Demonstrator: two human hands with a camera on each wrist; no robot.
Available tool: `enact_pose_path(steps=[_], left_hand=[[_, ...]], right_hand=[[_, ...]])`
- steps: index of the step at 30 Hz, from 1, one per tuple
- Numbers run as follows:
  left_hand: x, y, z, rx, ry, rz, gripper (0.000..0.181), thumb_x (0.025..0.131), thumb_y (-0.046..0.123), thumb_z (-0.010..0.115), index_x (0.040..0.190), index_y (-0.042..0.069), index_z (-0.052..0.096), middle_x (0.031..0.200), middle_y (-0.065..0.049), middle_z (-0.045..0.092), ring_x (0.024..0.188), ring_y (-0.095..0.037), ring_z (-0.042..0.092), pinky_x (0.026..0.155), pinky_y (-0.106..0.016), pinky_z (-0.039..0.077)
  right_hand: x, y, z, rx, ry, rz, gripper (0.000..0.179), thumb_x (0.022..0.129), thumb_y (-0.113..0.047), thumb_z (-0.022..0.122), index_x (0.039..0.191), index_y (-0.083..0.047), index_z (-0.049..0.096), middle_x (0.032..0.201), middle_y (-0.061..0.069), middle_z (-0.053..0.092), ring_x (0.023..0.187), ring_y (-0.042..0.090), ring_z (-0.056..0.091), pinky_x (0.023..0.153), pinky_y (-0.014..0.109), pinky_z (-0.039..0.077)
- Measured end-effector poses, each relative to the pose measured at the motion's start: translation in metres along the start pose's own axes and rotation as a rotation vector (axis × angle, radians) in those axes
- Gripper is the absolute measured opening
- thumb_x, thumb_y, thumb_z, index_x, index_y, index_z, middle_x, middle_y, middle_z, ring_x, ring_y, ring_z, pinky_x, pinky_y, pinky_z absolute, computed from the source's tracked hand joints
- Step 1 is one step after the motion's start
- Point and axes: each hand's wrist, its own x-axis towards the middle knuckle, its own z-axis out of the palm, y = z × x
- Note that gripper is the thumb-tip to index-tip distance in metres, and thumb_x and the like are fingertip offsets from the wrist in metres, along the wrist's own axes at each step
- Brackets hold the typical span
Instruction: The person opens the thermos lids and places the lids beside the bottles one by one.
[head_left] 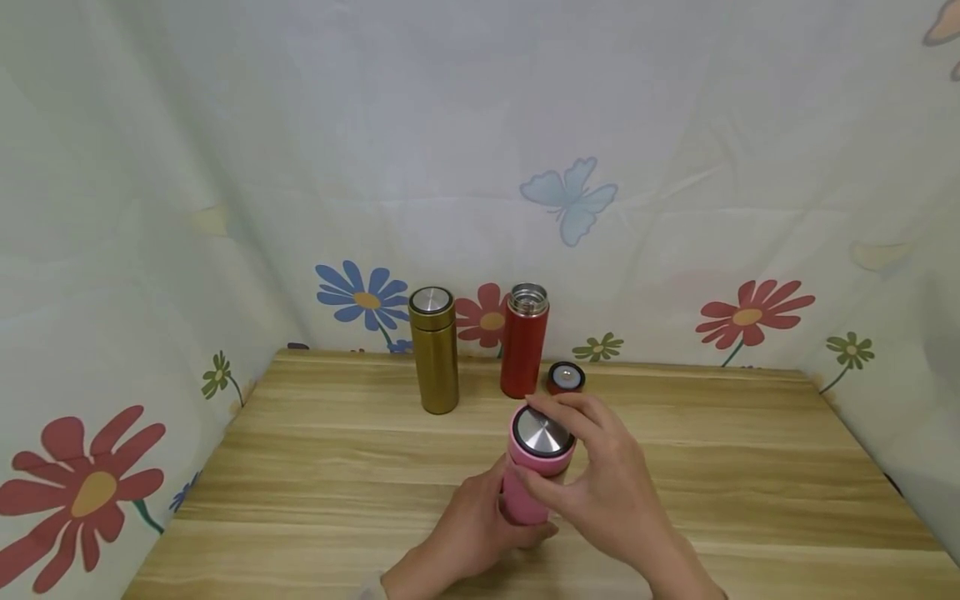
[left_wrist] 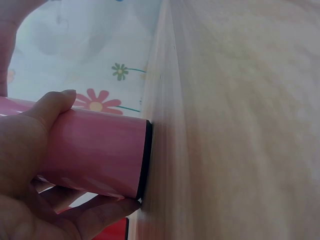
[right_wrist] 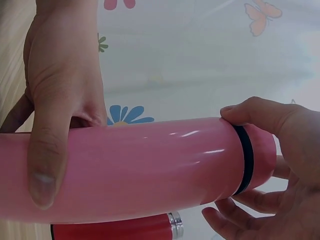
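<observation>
Within the fingers, the bottle is glossy pink, with a black ring round its silver top. Beyond the fingers are a gold bottle, a red bottle with a silvery rim, and a red-and-black lid. The table below the fingers is streaked yellow-brown, the curtain past them white with red, blue and green flowers.

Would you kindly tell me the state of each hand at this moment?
Left hand: closed, gripping the body of the pink bottle.
Right hand: closed, holding the same bottle at its lid.
</observation>
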Motion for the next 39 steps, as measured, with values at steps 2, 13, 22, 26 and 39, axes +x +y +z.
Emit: enact_pose_path(steps=[2,13,22,26,39], left_hand=[[-0.0003,0.0003,-0.0003,-0.001,-0.005,-0.010,0.076,0.081,0.057,0.084,0.143,0.038,0.045,0.123,0.014,0.069,0.105,-0.001,0.065,0.092,-0.028,0.055],[-0.0015,0.0003,0.0002,-0.004,-0.009,0.001,0.076,0.081,0.059,0.083,0.143,0.038,0.045,0.124,0.013,0.068,0.106,-0.001,0.065,0.091,-0.027,0.055],[-0.0023,0.0029,-0.0005,0.016,-0.002,-0.005,0.078,0.080,0.061,0.083,0.143,0.035,0.046,0.123,0.013,0.069,0.104,0.000,0.064,0.090,-0.026,0.055],[-0.0026,0.0023,-0.0001,0.026,0.003,-0.001,0.078,0.080,0.062,0.083,0.143,0.034,0.047,0.122,0.012,0.069,0.104,0.000,0.065,0.089,-0.025,0.055],[-0.0031,0.0030,0.0002,0.049,0.030,0.016,0.073,0.079,0.061,0.083,0.138,0.035,0.050,0.120,0.011,0.071,0.102,-0.001,0.066,0.088,-0.026,0.056]], right_hand=[[0.0005,0.0006,-0.0015,0.027,-0.017,0.001,0.073,0.071,-0.017,0.096,0.136,-0.028,0.067,0.127,-0.003,0.063,0.116,0.014,0.063,0.092,0.042,0.060],[0.0004,0.0044,-0.0071,0.098,-0.085,0.005,0.072,0.074,-0.011,0.093,0.137,-0.031,0.065,0.132,-0.007,0.062,0.120,0.013,0.061,0.095,0.042,0.058],[0.0018,0.0060,-0.0093,0.155,-0.128,-0.035,0.074,0.075,-0.004,0.089,0.139,-0.032,0.063,0.134,-0.007,0.061,0.119,0.012,0.062,0.097,0.039,0.057],[0.0021,0.0063,-0.0096,0.164,-0.143,-0.044,0.075,0.076,-0.004,0.088,0.141,-0.031,0.062,0.134,-0.007,0.061,0.119,0.013,0.061,0.098,0.039,0.057],[-0.0002,0.0059,-0.0096,0.107,-0.152,-0.029,0.088,0.075,-0.015,0.092,0.151,-0.035,0.051,0.142,-0.003,0.057,0.127,0.017,0.056,0.100,0.052,0.054]])
